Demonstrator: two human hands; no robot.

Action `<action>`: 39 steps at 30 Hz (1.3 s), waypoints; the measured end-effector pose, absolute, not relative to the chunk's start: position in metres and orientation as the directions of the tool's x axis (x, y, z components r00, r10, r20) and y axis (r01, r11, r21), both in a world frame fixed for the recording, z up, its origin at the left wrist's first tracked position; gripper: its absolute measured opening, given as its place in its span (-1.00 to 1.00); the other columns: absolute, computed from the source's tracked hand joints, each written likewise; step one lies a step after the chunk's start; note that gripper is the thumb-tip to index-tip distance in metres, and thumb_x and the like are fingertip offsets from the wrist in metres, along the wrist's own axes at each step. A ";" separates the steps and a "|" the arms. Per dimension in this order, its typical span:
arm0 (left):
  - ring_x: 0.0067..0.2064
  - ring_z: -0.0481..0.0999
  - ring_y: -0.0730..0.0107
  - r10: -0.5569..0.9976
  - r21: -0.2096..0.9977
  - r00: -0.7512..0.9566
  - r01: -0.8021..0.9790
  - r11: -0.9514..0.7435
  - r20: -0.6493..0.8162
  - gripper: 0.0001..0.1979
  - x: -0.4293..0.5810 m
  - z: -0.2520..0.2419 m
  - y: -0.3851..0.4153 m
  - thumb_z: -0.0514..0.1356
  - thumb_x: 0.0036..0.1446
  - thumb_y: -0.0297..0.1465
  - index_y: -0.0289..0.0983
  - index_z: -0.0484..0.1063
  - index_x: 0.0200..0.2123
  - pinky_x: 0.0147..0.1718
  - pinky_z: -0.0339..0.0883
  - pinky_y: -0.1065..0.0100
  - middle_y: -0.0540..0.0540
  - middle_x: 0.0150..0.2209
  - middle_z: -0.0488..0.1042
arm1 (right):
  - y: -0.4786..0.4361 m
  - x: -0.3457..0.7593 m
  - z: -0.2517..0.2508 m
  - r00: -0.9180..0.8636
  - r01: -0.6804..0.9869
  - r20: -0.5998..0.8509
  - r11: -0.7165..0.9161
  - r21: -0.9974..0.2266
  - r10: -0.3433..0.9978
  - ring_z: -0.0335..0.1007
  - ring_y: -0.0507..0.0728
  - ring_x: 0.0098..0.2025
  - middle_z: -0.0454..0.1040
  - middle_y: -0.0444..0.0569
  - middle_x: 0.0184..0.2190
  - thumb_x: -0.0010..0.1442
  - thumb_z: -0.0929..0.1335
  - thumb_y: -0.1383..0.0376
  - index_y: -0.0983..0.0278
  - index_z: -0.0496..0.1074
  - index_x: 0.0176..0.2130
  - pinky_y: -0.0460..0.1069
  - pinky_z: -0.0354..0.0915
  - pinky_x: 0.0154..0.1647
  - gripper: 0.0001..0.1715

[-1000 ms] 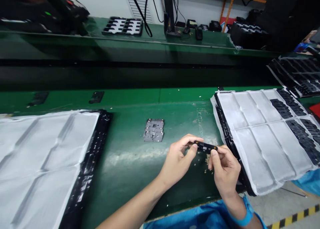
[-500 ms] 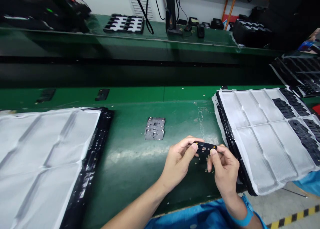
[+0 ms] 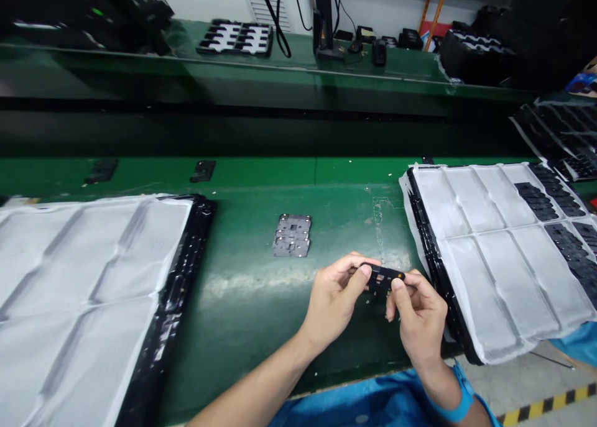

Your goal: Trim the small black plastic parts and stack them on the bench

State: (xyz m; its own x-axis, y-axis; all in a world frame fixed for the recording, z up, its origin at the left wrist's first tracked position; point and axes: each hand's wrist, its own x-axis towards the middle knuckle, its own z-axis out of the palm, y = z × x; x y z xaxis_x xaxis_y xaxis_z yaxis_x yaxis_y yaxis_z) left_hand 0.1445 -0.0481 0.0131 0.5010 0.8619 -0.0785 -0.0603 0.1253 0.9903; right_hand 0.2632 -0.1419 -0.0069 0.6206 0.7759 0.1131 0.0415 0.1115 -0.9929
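Note:
Both hands pinch one small flat black part (image 3: pixel 384 276) with tiny orange marks, held just above the green bench (image 3: pixel 242 303). My left hand (image 3: pixel 336 299) grips its left end between thumb and fingers. My right hand (image 3: pixel 416 315) holds the right end, thumb on top. A short stack of grey metal plates (image 3: pixel 292 235) lies on the bench to the upper left of my hands. Right of my hands a black tray (image 3: pixel 433 265) lined with white sheet carries rows of similar black parts (image 3: pixel 536 201).
A large black tray under white sheet (image 3: pixel 88 290) fills the left side. Two small dark parts (image 3: pixel 203 170) lie on the green strip behind. The far bench holds a filled tray (image 3: pixel 236 37), a stand with cables (image 3: pixel 325 23) and dark boxes (image 3: pixel 476 57). More trays (image 3: pixel 559 135) sit far right.
My hands stay together on the black part, which has tilted slightly between my fingers. The view has shifted a little, so everything sits slightly further right.

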 end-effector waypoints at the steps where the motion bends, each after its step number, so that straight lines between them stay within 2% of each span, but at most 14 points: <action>1: -0.33 0.52 0.38 0.864 0.986 0.493 -0.069 0.151 -0.097 -0.81 0.145 0.012 -0.048 0.27 0.28 -0.30 -0.28 0.64 -0.27 -0.34 0.42 0.43 -0.06 -0.32 0.59 | -0.143 0.263 -0.007 0.614 0.055 0.123 0.113 -0.992 0.779 0.37 -0.05 -0.67 0.33 -0.22 -0.48 0.42 0.41 0.24 0.25 0.49 -0.27 -0.14 0.28 -0.67 -0.82; 5: -0.38 0.45 0.39 0.878 0.941 0.431 -0.155 0.302 -0.210 -0.81 0.149 0.009 -0.052 0.27 0.22 -0.30 -0.29 0.63 -0.33 -0.37 0.37 0.41 -0.05 -0.39 0.56 | -0.146 0.264 -0.007 0.564 0.137 0.160 0.099 -0.986 0.810 0.39 -0.05 -0.61 0.35 -0.18 -0.42 0.44 0.39 0.29 0.25 0.51 -0.25 -0.13 0.31 -0.62 -0.83; 8: -0.42 0.42 0.41 0.873 0.913 0.408 -0.183 0.366 -0.268 -0.80 0.149 0.010 -0.059 0.26 0.23 -0.29 -0.29 0.61 -0.33 -0.40 0.34 0.41 -0.02 -0.44 0.52 | -0.146 0.268 -0.006 0.526 0.106 0.110 0.064 -0.992 0.844 0.38 -0.02 -0.59 0.39 -0.17 -0.45 0.44 0.38 0.26 0.25 0.54 -0.13 -0.12 0.32 -0.58 -0.86; 10: -0.44 0.42 0.43 0.871 0.928 0.414 -0.136 0.347 -0.265 -0.79 0.145 0.013 -0.062 0.26 0.26 -0.27 -0.29 0.60 -0.30 -0.42 0.33 0.42 -0.02 -0.43 0.53 | -0.146 0.270 -0.004 0.507 0.061 0.056 0.029 -0.998 0.860 0.36 0.00 -0.59 0.39 -0.19 -0.52 0.44 0.37 0.24 0.26 0.55 -0.08 -0.12 0.31 -0.57 -0.83; 12: -0.47 0.43 0.45 0.868 0.953 0.432 -0.055 0.298 -0.246 -0.78 0.139 0.017 -0.065 0.27 0.27 -0.26 -0.29 0.61 -0.27 -0.42 0.33 0.41 -0.01 -0.42 0.54 | -0.146 0.270 -0.003 0.498 0.047 0.027 0.004 -0.999 0.867 0.33 0.01 -0.58 0.38 -0.21 -0.57 0.43 0.36 0.23 0.26 0.55 -0.12 -0.12 0.28 -0.56 -0.82; 16: -0.53 0.46 0.48 0.869 0.973 0.442 0.039 0.227 -0.220 -0.80 0.129 0.023 -0.065 0.28 0.27 -0.27 -0.28 0.61 -0.27 -0.45 0.34 0.43 0.04 -0.48 0.52 | -0.147 0.266 -0.004 0.508 0.101 0.063 0.013 -0.995 0.859 0.28 0.00 -0.56 0.36 -0.19 -0.54 0.43 0.35 0.25 0.26 0.54 -0.22 -0.11 0.23 -0.53 -0.80; 22: -0.54 0.54 0.47 0.877 0.969 0.427 -0.001 0.245 -0.221 -0.78 0.128 0.023 -0.067 0.25 0.31 -0.26 -0.29 0.59 -0.25 -0.45 0.43 0.42 0.01 -0.41 0.58 | -0.146 0.259 -0.008 0.516 0.113 0.098 0.045 -0.993 0.851 0.27 -0.02 -0.57 0.36 -0.17 -0.46 0.46 0.33 0.24 0.26 0.54 -0.19 -0.11 0.20 -0.56 -0.78; 28: -0.49 0.64 0.38 0.879 0.955 0.398 -0.023 0.297 -0.263 -0.78 0.130 0.022 -0.069 0.29 0.27 -0.24 -0.30 0.58 -0.25 -0.40 0.55 0.38 0.00 -0.40 0.61 | -0.147 0.260 -0.007 0.446 0.150 0.112 0.049 -0.987 0.888 0.39 0.01 -0.51 0.46 -0.10 -0.36 0.46 0.32 0.25 0.24 0.55 -0.09 -0.09 0.34 -0.49 -0.80; 35: -0.46 0.67 0.34 0.888 0.955 0.382 -0.045 0.295 -0.256 -0.75 0.130 0.025 -0.071 0.33 0.24 -0.20 -0.29 0.58 -0.27 -0.36 0.63 0.34 0.01 -0.40 0.62 | -0.145 0.258 -0.009 0.490 0.134 0.108 0.047 -0.990 0.865 0.32 -0.02 -0.55 0.40 -0.16 -0.45 0.48 0.32 0.24 0.25 0.56 -0.16 -0.11 0.25 -0.53 -0.77; 39: -0.45 0.67 0.35 0.890 0.955 0.377 -0.043 0.295 -0.258 -0.76 0.130 0.024 -0.072 0.32 0.25 -0.22 -0.30 0.58 -0.27 -0.34 0.64 0.35 0.00 -0.40 0.62 | -0.146 0.258 -0.008 0.483 0.128 0.098 0.040 -0.991 0.870 0.32 -0.02 -0.55 0.39 -0.15 -0.43 0.49 0.32 0.22 0.26 0.58 -0.16 -0.10 0.26 -0.52 -0.75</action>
State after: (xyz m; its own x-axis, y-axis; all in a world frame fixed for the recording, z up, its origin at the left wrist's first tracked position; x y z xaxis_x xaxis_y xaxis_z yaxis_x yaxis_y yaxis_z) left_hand 0.1295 -0.0723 0.0238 0.3774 0.8895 -0.2575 -0.0432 0.2947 0.9546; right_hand 0.2582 -0.1455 -0.0083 0.4832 0.8700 0.0977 0.1279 0.0403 -0.9910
